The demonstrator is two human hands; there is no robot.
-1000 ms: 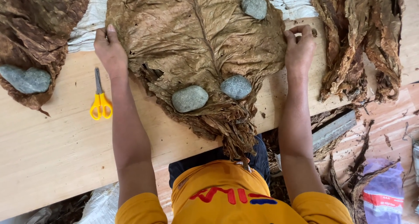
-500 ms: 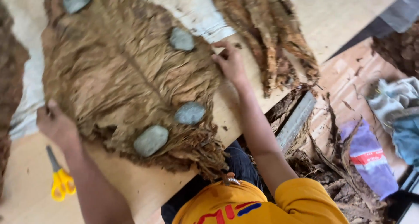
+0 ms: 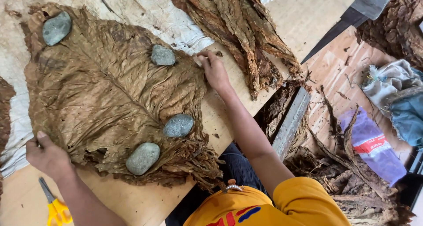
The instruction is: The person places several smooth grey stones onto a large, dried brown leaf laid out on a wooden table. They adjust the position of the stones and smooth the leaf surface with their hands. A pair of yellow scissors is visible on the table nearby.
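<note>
While the big dried brown leaf lies spread flat on the wooden desk, the head view shows it pinned by four grey stones: one at the leaf's far left tip, one on its far right edge, and two close together near its frayed stalk end. So the laying-out and weighting look largely done. What seems left, judging by the hands, is smoothing the margins. The left hand is clenched on the leaf's near left edge, thumb on top, pinching the rim. The right hand rests at the leaf's right edge just beyond the second stone, fingers bent down on the desk; whether it pinches the leaf I cannot tell. The crumpled, ragged end near the two stones is not yet flat. Right of the leaf lies a pile of unspread dried leaves. Below the leaf's left edge lie yellow-handled scissors, untouched.
</note>
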